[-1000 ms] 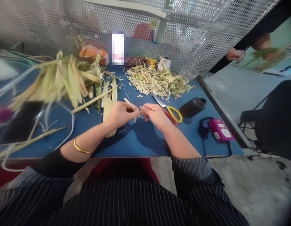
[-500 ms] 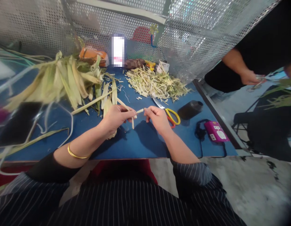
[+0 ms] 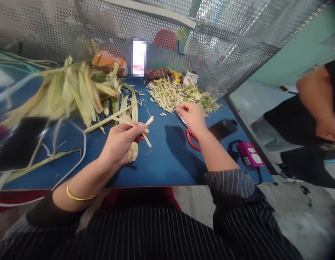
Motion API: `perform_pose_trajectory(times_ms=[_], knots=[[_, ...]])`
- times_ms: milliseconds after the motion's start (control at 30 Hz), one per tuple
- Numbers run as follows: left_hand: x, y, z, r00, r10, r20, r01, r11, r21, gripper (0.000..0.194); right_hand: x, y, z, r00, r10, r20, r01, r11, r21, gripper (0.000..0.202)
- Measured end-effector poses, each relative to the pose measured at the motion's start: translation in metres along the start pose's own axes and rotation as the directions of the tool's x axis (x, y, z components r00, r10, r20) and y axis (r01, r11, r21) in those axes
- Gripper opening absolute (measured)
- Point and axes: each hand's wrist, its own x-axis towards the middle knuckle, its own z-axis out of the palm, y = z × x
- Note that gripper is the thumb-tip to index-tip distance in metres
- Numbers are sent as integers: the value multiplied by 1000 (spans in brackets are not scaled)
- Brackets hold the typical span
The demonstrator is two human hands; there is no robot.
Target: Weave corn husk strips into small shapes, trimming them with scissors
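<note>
Pale plant strips (image 3: 148, 139) are pinched between the thumb and fingers of my left hand (image 3: 122, 141), their ends crossing beyond the fingertips. A wider pale husk piece (image 3: 133, 152) hangs under that hand. My right hand (image 3: 193, 116) is over the front edge of the heap of trimmed scraps (image 3: 175, 94), its fingers pressed together; whatever they hold, if anything, is too small to make out. Beneath it lie the scissors (image 3: 193, 140), with a red handle loop showing and the rest partly covered by the hand and wrist.
Dried husks (image 3: 67, 92) spread over the left of the blue table (image 3: 156, 169). A dark cylinder (image 3: 224, 128) and a pink box (image 3: 251, 154) with a black cord are at the right. An orange package (image 3: 109, 63) lies at the back. Another person's arm (image 3: 316, 97) shows at far right.
My right hand has moved away from my left hand, up and right to the scraps and scissors. My left hand, still holding the strips, has shifted slightly left. The other person has moved right.
</note>
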Motion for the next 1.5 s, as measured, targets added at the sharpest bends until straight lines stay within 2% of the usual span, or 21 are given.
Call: perform_pose_trajectory(times_ms=[100, 233, 367, 533, 667, 767, 967, 1100, 1233, 1367, 1500], knots=[[2, -4, 0, 1000, -5, 20, 5, 1000, -7, 13, 48, 10, 12, 987, 19, -160, -38, 992, -119, 14], [7, -7, -3, 1000, -12, 23, 12, 1000, 7, 14, 95, 13, 33, 986, 16, -167, -58, 966, -253, 17], [12, -8, -7, 1000, 1, 23, -1, 1000, 22, 15, 113, 9, 43, 995, 19, -95, -54, 927, -371, 18], [12, -7, -8, 1000, 2, 27, -2, 1000, 5, 14, 115, 13, 23, 984, -13, -177, -45, 947, -317, 24], [12, -7, -8, 999, -14, 33, 14, 1000, -10, 15, 102, 20, -2, 977, 32, -209, -32, 999, 1, 26], [13, -6, -8, 999, -32, 31, 32, 999, -17, 15, 84, 22, -17, 971, 124, -202, -71, 965, 253, 23], [15, -5, -6, 999, -46, 0, 46, 998, -31, 15, 49, 27, -31, 960, 180, -216, -59, 879, 473, 13], [14, -5, -3, 998, -67, -16, 66, 997, -37, 14, 38, 34, -35, 958, 211, -193, -72, 831, 552, 12], [14, -3, -3, 997, -57, -45, 53, 995, -79, 13, 39, 39, -34, 973, 205, -110, -98, 790, 605, 14], [16, 2, -7, 988, 3, -154, -26, 989, -148, 11, 58, 41, -25, 972, 191, -136, -75, 802, 593, 17], [20, 6, -9, 980, -4, -201, -31, 985, -170, 11, 85, 45, -14, 972, 100, -214, 15, 877, 481, 25]])
